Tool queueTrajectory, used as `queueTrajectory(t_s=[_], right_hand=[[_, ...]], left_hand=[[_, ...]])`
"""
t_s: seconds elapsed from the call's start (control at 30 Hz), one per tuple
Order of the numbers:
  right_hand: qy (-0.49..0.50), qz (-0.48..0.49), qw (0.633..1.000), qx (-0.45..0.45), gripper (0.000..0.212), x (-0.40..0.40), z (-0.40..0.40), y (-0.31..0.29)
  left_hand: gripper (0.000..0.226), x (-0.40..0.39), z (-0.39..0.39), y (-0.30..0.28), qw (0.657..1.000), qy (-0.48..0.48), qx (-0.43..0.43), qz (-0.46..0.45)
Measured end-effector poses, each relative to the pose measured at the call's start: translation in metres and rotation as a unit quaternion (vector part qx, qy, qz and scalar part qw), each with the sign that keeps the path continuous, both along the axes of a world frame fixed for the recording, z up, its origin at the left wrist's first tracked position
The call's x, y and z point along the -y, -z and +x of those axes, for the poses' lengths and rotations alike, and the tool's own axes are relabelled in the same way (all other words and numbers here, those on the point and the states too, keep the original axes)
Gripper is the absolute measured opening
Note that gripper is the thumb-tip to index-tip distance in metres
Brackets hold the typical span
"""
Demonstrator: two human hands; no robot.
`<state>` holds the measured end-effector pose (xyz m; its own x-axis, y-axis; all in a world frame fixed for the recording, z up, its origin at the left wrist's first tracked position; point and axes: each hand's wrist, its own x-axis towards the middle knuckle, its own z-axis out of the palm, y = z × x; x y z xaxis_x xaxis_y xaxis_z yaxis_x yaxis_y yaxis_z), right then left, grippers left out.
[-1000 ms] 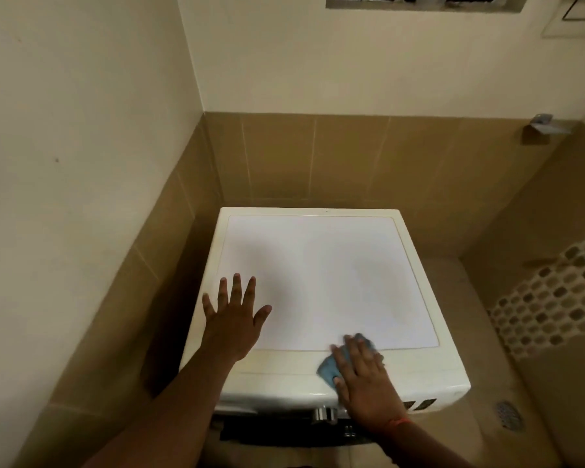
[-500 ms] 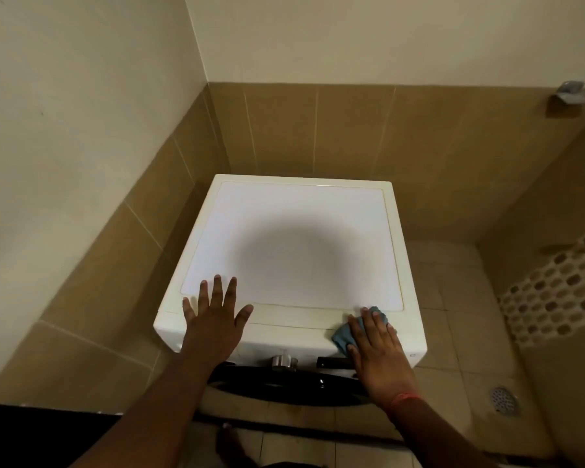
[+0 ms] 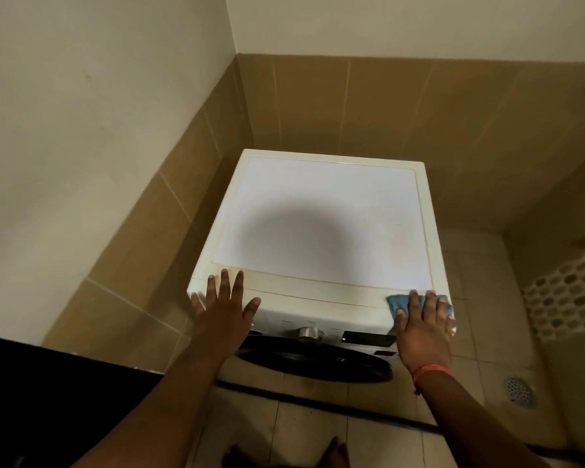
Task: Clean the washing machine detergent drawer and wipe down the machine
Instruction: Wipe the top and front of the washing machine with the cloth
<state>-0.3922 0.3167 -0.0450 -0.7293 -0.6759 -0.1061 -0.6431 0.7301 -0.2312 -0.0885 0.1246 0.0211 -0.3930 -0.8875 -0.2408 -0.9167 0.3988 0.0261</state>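
A white front-loading washing machine (image 3: 321,224) stands in a tiled corner, with a silver dial (image 3: 307,333) and a dark display on its front panel. My left hand (image 3: 222,310) lies flat, fingers spread, on the front left corner of the top. My right hand (image 3: 423,329) presses a blue cloth (image 3: 397,303) onto the front right corner of the top, fingers draped over the edge. The detergent drawer's front lies mostly under my left hand, and I cannot tell whether it is shut.
Tan wall tiles (image 3: 318,103) close in behind and to the left of the machine. The dark round door (image 3: 318,361) shows below the panel. A floor drain (image 3: 519,390) sits at the right, near a mosaic wall (image 3: 568,292). My feet (image 3: 333,452) show at the bottom.
My right hand has slid the blue cloth rightward along the front edge to the right corner. My left hand has shifted to the front left corner. The view has tilted down.
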Motion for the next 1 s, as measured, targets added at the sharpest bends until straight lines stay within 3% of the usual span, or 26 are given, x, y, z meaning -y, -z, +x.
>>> queueTrajectory(t_s=[0.17,0.4,0.67,0.87,1.0], right_hand=[[-0.103,-0.007,0.995,-0.004,0.068,0.047,0.074,0.002],[-0.233,0.02,0.972,-0.038,0.065,0.137,0.19,-0.001],[-0.349,0.048,0.934,-0.063,0.062,0.225,0.273,-0.003],[-0.446,0.056,0.887,-0.109,0.061,0.265,0.292,-0.003],[-0.563,0.072,0.809,-0.153,0.062,0.279,0.291,-0.004]], left_hand=[[0.086,0.014,0.047,0.009,0.999,-0.012,-0.047,0.017],[0.071,0.035,0.136,0.022,0.993,-0.061,-0.078,0.058],[0.069,0.046,0.183,0.046,0.975,-0.127,-0.138,0.119],[0.069,0.042,0.191,0.058,0.966,-0.161,-0.147,0.137],[0.068,0.038,0.188,0.066,0.954,-0.198,-0.166,0.151]])
